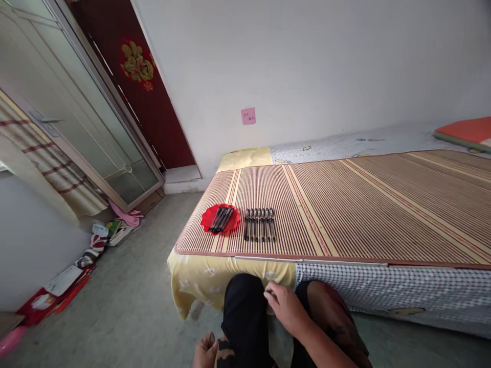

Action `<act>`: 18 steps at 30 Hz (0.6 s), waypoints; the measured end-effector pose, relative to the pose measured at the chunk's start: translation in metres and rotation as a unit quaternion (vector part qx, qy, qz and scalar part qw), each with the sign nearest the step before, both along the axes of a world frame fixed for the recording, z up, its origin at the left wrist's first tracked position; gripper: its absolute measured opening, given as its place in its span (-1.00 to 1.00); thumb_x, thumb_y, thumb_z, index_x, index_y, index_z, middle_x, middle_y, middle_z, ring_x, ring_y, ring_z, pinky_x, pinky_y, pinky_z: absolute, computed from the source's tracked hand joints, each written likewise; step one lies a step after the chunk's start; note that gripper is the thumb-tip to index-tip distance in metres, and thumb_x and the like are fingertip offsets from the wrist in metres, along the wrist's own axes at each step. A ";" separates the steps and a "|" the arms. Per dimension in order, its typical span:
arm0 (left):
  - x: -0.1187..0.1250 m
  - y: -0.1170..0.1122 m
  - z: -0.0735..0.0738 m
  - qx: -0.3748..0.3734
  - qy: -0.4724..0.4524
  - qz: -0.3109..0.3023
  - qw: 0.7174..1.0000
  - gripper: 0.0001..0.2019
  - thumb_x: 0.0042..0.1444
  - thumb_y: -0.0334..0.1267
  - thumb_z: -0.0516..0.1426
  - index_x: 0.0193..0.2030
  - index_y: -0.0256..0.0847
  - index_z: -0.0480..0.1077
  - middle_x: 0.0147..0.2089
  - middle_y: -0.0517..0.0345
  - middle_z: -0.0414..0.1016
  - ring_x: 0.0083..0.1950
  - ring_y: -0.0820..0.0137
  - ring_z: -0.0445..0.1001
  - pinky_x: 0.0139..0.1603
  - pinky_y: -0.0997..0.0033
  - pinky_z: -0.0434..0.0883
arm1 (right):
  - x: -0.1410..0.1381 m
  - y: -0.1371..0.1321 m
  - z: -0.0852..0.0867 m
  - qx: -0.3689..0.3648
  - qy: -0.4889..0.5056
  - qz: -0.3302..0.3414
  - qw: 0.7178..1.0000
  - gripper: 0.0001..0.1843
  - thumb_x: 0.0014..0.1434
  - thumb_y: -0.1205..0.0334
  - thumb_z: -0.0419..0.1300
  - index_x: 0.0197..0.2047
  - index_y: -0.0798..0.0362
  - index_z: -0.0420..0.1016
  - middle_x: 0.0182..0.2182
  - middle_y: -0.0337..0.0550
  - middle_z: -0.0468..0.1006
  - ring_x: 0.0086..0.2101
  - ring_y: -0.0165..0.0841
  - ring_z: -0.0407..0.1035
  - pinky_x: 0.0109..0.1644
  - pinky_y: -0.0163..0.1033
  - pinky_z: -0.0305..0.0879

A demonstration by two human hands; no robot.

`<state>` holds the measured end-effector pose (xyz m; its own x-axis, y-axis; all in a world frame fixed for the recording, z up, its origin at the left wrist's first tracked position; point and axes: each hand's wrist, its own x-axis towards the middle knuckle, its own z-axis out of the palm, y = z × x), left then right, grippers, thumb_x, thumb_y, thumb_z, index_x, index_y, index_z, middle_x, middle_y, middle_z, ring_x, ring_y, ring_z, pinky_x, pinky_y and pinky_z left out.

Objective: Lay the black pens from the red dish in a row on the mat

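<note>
A red plate [209,217] holding several dark pens [221,219] lies on the striped bamboo mat [345,204] near the bed's front edge. Just right of it, several more pens [260,224] lie side by side in a row. My right hand [286,306] rests on my black trouser knee in front of the bed, fingers bent loosely, nothing visible in it. My left hand [206,351] is at the bottom edge against my left leg, fingers curled, largely cut off. Both hands are well below the pens.
The bed has a yellow sheet [199,281] and a checked cover [383,286]. A pink note [248,116] is stuck on the white wall. Papers and packets [69,278] litter the floor at left below a glass door [76,112]. An orange cushion [466,130] lies far right.
</note>
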<state>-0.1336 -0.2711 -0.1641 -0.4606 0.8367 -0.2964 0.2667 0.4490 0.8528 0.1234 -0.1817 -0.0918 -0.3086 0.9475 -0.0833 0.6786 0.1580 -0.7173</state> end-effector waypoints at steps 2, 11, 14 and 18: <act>-0.007 0.007 0.004 0.030 0.016 -0.004 0.999 -0.34 -0.38 0.29 0.31 -0.70 -0.13 -0.02 -0.73 0.34 -0.01 -0.61 0.35 0.27 -0.56 0.36 0.30 | 0.004 0.001 0.004 0.040 0.083 -0.023 0.995 -0.74 0.39 0.22 -0.03 -0.23 0.01 0.45 -0.29 -0.08 0.65 -0.21 -0.22 0.55 -0.12 -0.25 0.32; -0.025 0.110 0.111 0.236 0.280 -0.066 0.928 -0.73 0.17 0.03 0.11 -0.31 -0.12 0.42 -0.43 0.17 0.52 -0.42 0.29 0.47 -0.31 0.34 0.40 | 0.014 0.013 -0.005 0.138 0.211 -0.046 0.967 -0.71 0.42 0.08 0.00 -0.27 -0.01 0.41 -0.43 -0.16 0.56 -0.39 -0.28 0.49 -0.26 -0.26 0.33; -0.023 0.154 0.148 0.254 0.365 -0.076 0.892 -0.79 0.22 -0.09 0.05 -0.26 -0.14 0.42 -0.37 0.12 0.55 -0.35 0.29 0.52 -0.26 0.35 0.42 | 0.009 0.018 -0.008 0.132 0.215 -0.029 0.967 -0.75 0.41 0.12 0.02 -0.25 0.00 0.43 -0.41 -0.16 0.56 -0.36 -0.27 0.50 -0.23 -0.25 0.33; -0.028 0.206 0.176 0.232 0.410 -0.089 0.878 -0.78 0.24 -0.16 0.04 -0.18 -0.19 0.47 -0.20 0.00 0.61 -0.22 0.24 0.56 -0.12 0.30 0.43 | 0.008 0.023 -0.007 0.109 0.210 -0.021 0.971 -0.74 0.40 0.14 0.02 -0.27 0.00 0.43 -0.41 -0.17 0.54 -0.35 -0.28 0.49 -0.23 -0.26 0.31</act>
